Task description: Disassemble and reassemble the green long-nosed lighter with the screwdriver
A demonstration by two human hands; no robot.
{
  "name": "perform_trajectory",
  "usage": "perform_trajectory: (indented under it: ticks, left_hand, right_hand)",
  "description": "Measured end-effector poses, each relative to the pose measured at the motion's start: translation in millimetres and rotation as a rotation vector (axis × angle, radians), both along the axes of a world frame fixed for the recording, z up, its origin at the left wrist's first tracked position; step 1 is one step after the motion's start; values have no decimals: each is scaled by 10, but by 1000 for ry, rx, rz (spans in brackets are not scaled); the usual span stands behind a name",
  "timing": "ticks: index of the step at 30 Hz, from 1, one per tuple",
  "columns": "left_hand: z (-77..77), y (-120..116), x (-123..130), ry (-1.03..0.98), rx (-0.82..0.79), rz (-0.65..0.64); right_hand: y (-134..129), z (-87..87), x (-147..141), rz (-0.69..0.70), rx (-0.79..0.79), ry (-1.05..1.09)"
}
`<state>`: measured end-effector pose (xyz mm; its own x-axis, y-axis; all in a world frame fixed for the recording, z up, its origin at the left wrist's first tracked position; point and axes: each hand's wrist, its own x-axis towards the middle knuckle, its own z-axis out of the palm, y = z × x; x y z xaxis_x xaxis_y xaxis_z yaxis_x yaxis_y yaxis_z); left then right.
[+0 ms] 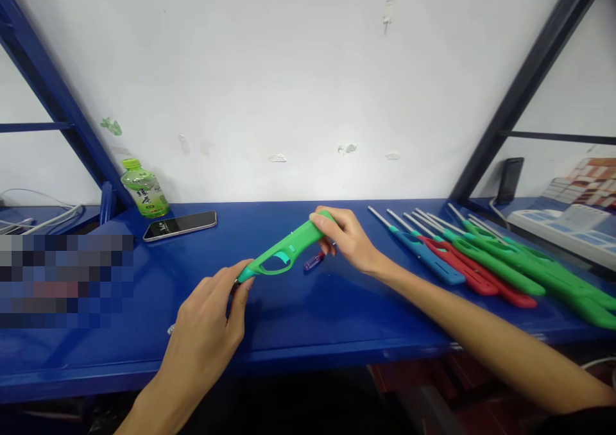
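Observation:
A green long-nosed lighter [301,237] is held slantwise above the blue table, its right end higher. My left hand [209,319] is closed round the nozzle end, hiding most of the metal tube; a small shiny tip [171,329] shows beyond the knuckles. My right hand [349,239] pinches the butt of the handle between thumb and fingers. The teal trigger [280,256] shows inside the finger loop, untouched. Just below the right fingers is a small screwdriver [314,261] with a see-through purple-red handle; whether the fingers touch it I cannot tell.
Several blue, red and green lighters [474,262] lie in a row at the right. A phone [180,226] and a green-labelled bottle [145,190] are at the back left. A power strip [558,230] sits far right. Blue posts [62,95] flank the white wall.

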<state>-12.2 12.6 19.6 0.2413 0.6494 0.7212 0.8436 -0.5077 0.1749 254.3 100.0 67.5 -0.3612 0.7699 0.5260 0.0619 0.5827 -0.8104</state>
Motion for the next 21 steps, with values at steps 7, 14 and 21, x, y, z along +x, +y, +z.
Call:
perform_trajectory:
  ticks: [7, 14, 21]
  left_hand:
    - [6, 9, -5, 14, 6, 12]
    - [29, 17, -2, 31, -15, 63]
    - [19, 21, 18, 97, 36, 51]
  right_hand:
    - [15, 14, 6, 186, -153, -8]
    - [6, 71, 63, 800, -693, 27]
    - [61, 38, 104, 1082, -950, 140]
